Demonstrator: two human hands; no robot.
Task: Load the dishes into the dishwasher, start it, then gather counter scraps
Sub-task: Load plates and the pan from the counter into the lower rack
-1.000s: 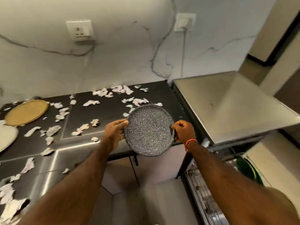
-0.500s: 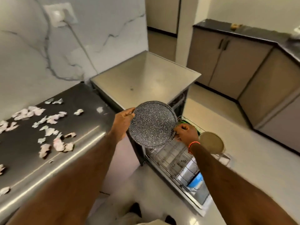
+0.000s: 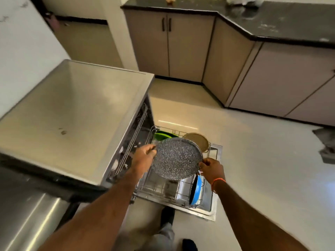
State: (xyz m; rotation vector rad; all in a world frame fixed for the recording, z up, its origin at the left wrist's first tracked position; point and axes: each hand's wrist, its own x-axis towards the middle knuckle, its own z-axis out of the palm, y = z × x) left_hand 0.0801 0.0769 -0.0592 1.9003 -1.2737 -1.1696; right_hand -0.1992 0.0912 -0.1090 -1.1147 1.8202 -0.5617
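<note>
Speckled plate [image 3: 176, 158] over rack [image 3: 163, 189].
I have left hand [image 3: 143, 158] and right hand [image 3: 211, 169] pinching opposite rims (blue dish [image 3: 196, 190] below).

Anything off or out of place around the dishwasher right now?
Nothing spilled or damaged. Speckled plate is held by both hands above the pulled-out rack; green, tan and blue dishes stand on edge in it.

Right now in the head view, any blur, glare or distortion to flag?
Head view: wide-angle bend bows the cabinets and dishwasher top; motion blur smears the left and right edges; a glare streak lies on the floor; the speckled plate and both hands, left hand and right hand, read fairly sharp.
</note>
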